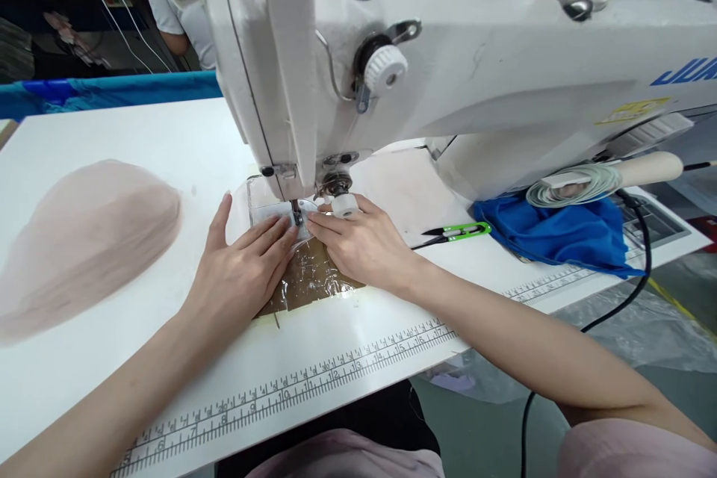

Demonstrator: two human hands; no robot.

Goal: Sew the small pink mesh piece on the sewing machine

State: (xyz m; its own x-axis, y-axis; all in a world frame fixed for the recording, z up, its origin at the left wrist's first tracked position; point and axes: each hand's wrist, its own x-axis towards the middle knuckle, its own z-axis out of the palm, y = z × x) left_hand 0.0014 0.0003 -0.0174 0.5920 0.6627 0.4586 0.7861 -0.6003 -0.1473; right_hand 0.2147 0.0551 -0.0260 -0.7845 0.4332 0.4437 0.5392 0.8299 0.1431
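Under the head of a white sewing machine (476, 52), both hands rest at the presser foot (296, 213). My left hand (240, 261) lies flat just left of the foot, its thumb spread away from the fingers. Close on the right side, my right hand (367, 243) has its fingers stretched towards the needle, pressing down on thin pale fabric; its thumb is hidden. Pale fabric (403, 187) also spreads behind the right hand. Below the fingertips is a brown plate (314, 276) covered with shiny clear film.
Sheer pinkish fabric (106, 239) lies on the white table (184, 403) at left. Green-handled thread snips (462, 231) are right of my hand. Farther right are a blue cloth (549, 231) and coiled pale cord (574, 187). Another person's sleeve (193, 26) shows behind.
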